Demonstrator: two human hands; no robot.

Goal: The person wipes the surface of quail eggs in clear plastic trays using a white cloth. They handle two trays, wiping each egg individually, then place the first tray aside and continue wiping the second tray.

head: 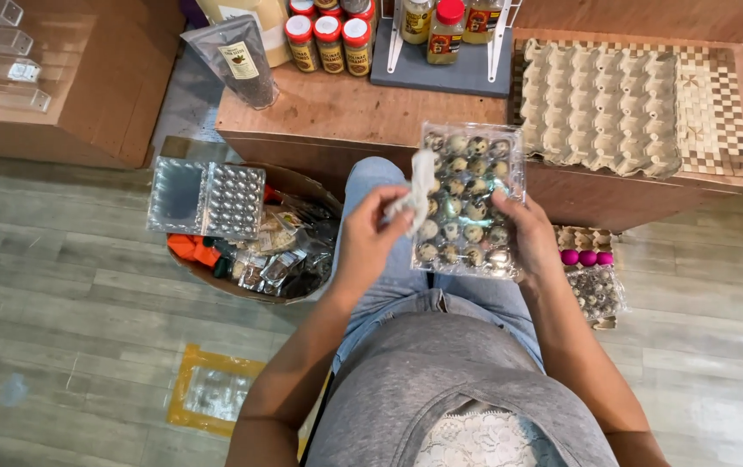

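Steadying a clear plastic pack of speckled quail eggs (467, 203) over the lap, the right hand (529, 238) clamps its edge while the left hand (370, 242) pinches a white cloth (412, 195) against the lid, apparently for wiping.

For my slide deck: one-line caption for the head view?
Right hand holds a clear pack of speckled eggs while the left hand presses a white cloth to it.
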